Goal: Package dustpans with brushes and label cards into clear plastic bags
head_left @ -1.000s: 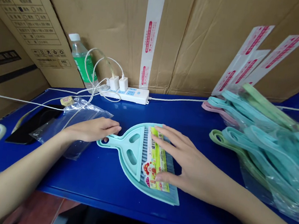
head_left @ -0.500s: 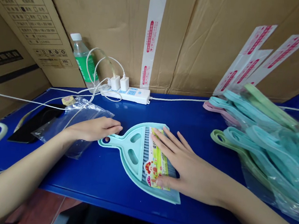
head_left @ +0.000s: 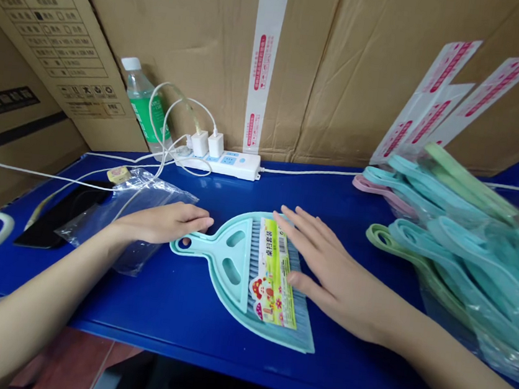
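A light teal dustpan [head_left: 217, 296] lies on the blue table, its handle towards the left. Nested in it is a matching hand brush [head_left: 243, 256] with grey-blue bristles. A printed yellow-and-white card [head_left: 276, 271] with a mushroom picture rests on the bristles. My left hand [head_left: 169, 222] is closed at the handle end, its fingers curled against the handle. Over the bristle side is my right hand [head_left: 334, 275], open with fingers stretched out. Its fingertips are at the card's upper right edge; whether they touch is unclear.
Several bagged dustpan sets [head_left: 463, 255] are piled at the right. A crumpled clear plastic bag [head_left: 133, 255] and a black flat object [head_left: 57, 221] lie left. Behind stand a power strip [head_left: 244, 166] with chargers and cables, a bottle [head_left: 150, 107] and cardboard boxes [head_left: 357, 74].
My right hand has drawn back to the right and off most of the card, uncovering more of its print. My left hand and the dustpan have stayed in place.
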Available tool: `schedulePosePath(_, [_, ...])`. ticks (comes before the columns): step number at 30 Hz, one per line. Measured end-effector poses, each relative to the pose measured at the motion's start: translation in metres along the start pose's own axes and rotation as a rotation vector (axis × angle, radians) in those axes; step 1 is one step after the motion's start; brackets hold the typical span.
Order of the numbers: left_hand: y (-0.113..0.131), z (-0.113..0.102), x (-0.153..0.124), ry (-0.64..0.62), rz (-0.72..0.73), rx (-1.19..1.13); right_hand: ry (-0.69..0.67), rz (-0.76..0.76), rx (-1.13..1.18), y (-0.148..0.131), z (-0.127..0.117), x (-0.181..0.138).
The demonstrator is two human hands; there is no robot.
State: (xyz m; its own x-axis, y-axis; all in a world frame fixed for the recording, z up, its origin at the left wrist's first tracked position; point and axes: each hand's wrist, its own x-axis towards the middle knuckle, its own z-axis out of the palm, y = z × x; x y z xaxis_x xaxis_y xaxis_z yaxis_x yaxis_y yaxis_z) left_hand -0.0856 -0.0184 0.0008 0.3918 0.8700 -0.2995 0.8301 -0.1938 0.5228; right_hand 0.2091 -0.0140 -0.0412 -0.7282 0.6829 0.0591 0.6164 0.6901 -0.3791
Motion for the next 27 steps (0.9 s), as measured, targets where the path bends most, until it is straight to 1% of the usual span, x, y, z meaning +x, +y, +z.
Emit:
schedulePosePath(2, [0.000,0.000,-0.001,-0.008,-0.011,-0.031,0.074,0.015,-0.047,0.005,0.002,0.002])
schedulePosePath(3, [-0.001,0.000,-0.001,-0.023,-0.023,-0.052,0.087,0.020,-0.067,0.007,0.003,0.002])
schedulePosePath(7, [-0.004,0.000,-0.001,-0.080,-0.058,-0.114,0.059,0.024,-0.103,0.012,0.006,0.004])
schedulePosePath(10, [-0.006,0.001,0.001,-0.044,0.009,-0.112,0.054,0.018,-0.087,0.012,0.005,0.004])
schedulePosePath(13, [-0.005,0.002,0.004,0.021,0.063,-0.089,0.099,0.029,-0.085,0.011,0.005,0.004])
schedulePosePath(17, [-0.003,0.004,0.007,0.099,0.026,-0.052,0.170,0.039,-0.142,0.015,0.006,0.005])
schedulePosePath(20, [-0.005,0.002,0.007,0.183,0.007,0.040,0.222,0.040,-0.189,0.018,0.007,0.005])
schedulePosePath(21, [-0.005,0.000,0.007,0.234,0.011,0.108,0.236,0.034,-0.200,0.019,0.006,0.005])
schedulePosePath(23, [-0.006,-0.002,0.005,0.402,0.037,0.298,0.262,0.010,-0.222,0.019,0.006,0.006])
schedulePosePath(24, [-0.004,-0.002,0.004,0.492,0.073,0.394,0.277,-0.005,-0.235,0.019,0.006,0.006])
schedulePosePath(25, [-0.002,-0.001,0.002,0.563,0.140,0.468,0.291,-0.020,-0.248,0.019,0.005,0.006])
schedulePosePath(26, [0.002,0.002,-0.001,0.600,0.242,0.510,0.305,-0.032,-0.260,0.020,0.005,0.006])
schedulePosePath(27, [0.007,0.006,-0.004,0.592,0.371,0.516,0.318,-0.042,-0.269,0.020,0.005,0.007])
